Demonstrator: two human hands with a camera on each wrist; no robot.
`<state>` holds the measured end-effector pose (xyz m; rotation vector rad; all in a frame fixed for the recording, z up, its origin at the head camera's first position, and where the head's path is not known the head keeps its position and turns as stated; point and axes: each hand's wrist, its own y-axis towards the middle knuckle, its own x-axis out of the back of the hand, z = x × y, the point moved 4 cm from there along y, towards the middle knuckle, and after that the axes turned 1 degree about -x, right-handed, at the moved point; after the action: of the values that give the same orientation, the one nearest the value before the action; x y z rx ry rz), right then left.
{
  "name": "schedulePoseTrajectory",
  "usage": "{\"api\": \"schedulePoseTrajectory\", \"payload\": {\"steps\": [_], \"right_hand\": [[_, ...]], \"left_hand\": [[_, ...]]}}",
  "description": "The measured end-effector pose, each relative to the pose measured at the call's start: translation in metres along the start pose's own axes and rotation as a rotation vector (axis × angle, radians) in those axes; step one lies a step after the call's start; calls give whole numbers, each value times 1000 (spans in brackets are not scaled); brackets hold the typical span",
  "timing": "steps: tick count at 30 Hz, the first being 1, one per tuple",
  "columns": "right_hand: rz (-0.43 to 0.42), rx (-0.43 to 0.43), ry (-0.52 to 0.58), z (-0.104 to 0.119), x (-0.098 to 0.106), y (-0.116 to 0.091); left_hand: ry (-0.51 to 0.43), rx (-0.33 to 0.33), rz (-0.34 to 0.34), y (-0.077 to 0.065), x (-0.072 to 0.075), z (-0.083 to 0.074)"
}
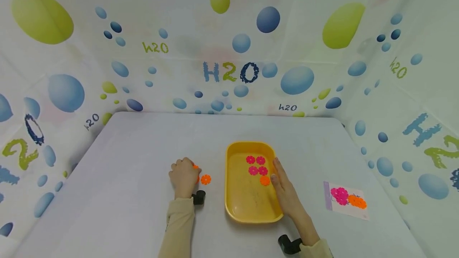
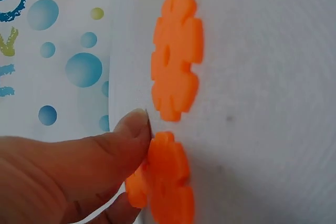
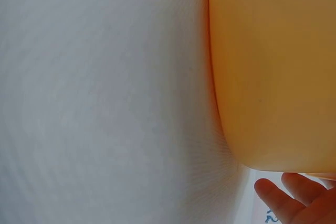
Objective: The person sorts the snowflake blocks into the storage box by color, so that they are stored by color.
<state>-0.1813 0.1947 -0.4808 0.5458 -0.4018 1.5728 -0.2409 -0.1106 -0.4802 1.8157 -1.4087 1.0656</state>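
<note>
My left hand (image 1: 183, 174) is on the table left of the yellow tray, curled over orange flower-shaped pieces. In the left wrist view its thumb and a finger pinch an orange piece (image 2: 136, 188), partly hidden by the thumb. Another orange piece (image 2: 170, 174) touches the thumb's side, and a loose orange flower piece (image 1: 206, 179) lies to the right. My right hand (image 1: 287, 192) holds the right rim of the yellow tray (image 1: 247, 214), thumb over the edge and fingers along the outside. Inside lie several pink flower pieces (image 1: 252, 170) and one orange flower piece (image 1: 265, 180).
A card (image 1: 348, 212) with pink and orange flower shapes on it lies at the right of the white table (image 1: 125, 194). Fabric printed with blue and green drops (image 1: 297, 81) hangs around the table's back and sides. Each wrist carries a black device (image 1: 288, 245).
</note>
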Motion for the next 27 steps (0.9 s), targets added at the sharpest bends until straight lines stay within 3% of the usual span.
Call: {"api": "schedulePoseTrajectory", "payload": {"steps": [9, 18, 27], "right_hand": [[-4, 5, 2, -1, -1, -1], [-15, 12, -3, 0, -1, 0], [-20, 13, -6, 1, -1, 0]], "left_hand": [[-91, 44, 17, 3, -2, 9], [-176, 47, 27, 4, 1, 8], [-360, 1, -9, 10, 13, -12]]}}
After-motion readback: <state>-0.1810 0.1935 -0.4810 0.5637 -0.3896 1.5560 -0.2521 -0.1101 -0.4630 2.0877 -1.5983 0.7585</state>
